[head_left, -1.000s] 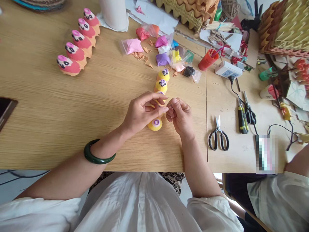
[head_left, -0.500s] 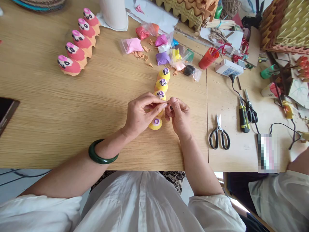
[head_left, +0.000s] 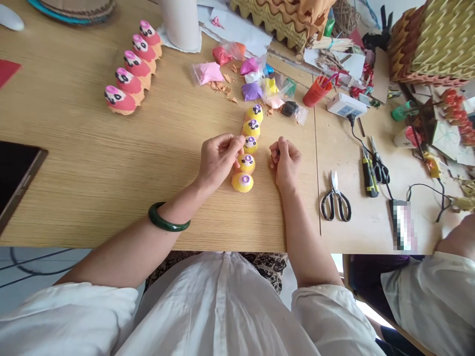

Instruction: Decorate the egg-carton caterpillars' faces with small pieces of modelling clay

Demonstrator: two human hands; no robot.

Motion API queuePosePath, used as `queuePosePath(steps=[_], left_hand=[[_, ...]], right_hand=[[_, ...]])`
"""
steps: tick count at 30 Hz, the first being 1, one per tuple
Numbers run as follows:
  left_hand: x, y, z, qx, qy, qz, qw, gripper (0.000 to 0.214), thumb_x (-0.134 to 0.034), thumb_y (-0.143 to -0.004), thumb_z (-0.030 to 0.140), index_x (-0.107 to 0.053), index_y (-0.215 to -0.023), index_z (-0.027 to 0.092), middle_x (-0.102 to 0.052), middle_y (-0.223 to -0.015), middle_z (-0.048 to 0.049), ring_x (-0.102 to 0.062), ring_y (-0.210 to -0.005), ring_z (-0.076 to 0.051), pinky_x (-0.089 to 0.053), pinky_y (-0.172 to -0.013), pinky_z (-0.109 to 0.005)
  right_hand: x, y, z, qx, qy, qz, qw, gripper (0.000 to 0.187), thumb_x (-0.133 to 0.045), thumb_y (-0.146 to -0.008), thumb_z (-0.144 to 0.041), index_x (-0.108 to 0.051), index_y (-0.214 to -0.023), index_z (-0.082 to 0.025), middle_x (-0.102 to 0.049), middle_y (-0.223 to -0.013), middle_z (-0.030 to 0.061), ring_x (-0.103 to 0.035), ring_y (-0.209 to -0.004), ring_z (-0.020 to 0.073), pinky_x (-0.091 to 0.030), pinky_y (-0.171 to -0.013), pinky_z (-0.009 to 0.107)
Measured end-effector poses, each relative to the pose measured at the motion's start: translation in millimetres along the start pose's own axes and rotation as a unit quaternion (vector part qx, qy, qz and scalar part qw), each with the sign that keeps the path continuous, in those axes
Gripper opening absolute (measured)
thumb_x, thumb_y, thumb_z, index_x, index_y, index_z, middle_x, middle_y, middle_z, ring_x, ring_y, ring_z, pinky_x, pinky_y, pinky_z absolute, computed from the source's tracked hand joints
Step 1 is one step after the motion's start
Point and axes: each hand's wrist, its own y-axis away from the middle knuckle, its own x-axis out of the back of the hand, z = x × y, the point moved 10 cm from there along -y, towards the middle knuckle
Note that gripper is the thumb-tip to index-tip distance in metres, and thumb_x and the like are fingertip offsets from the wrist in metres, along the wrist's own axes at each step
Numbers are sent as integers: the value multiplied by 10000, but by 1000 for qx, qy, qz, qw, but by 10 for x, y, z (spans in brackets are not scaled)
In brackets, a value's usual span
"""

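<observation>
My left hand (head_left: 218, 159), wearing a green bangle (head_left: 168, 223), sits just left of a row of several yellow clay-covered figures (head_left: 249, 138) with purple and black markings. Its fingertips are pinched together beside the third figure, nearly touching it. My right hand (head_left: 285, 163) rests to the right of the row, apart from it, with fingers curled and pinched. Neither hand shows a held object, though a tiny piece could be hidden. Further left stands a row of several pink-and-orange clay figures (head_left: 132, 69).
Bags of coloured clay (head_left: 252, 91) lie beyond the yellow row. To the right are scissors (head_left: 336, 200), a yellow-handled screwdriver (head_left: 369, 178), a power strip (head_left: 345, 105) and a red cup of sticks (head_left: 315, 92). A co-worker's white sleeve (head_left: 426, 301) shows at lower right.
My hands have parted: the right moved rightward, the left drew back left of the row. The yellow figures between them now show. The view has shifted slightly.
</observation>
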Motion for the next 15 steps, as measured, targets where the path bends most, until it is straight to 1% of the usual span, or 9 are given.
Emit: queuePosePath(steps=[4,8,12,15], left_hand=[[7,-5,7,-8,-4,8,1000,448,-665,-977,220,-543,-547,181,-508,-555,43,-464,-451,-53,-411,-478,-190],[13,-30,-23,-9,2,12,1000,476,-693,-993,272,-538,-551,187,-484,-547,47,-427,-455,-56,-426,-485,-188],[43,-63,-64,12,38,32,999,466,-660,-993,204,-548,-541,192,-477,-545,47,-395,-458,-64,-452,-471,-193],[64,-94,-141,48,65,44,996,440,-624,-982,171,-550,-549,190,-477,-542,51,-374,-462,-62,-451,-460,-183]], right_hand=[[30,-43,13,10,8,9,1000,635,-668,-850,-822,-587,-664,-220,-394,-593,-51,-312,-503,78,-292,-424,240],[71,-78,41,10,-37,20,999,618,-649,-883,-807,-590,-675,-229,-405,-611,-48,-321,-508,80,-313,-437,235],[135,-94,32,11,-90,46,995,599,-624,-929,-773,-592,-683,-228,-406,-610,-51,-351,-511,81,-361,-453,223],[158,-78,8,8,-88,49,995,611,-598,-952,-764,-568,-671,-222,-406,-605,-52,-353,-506,77,-362,-453,215]])
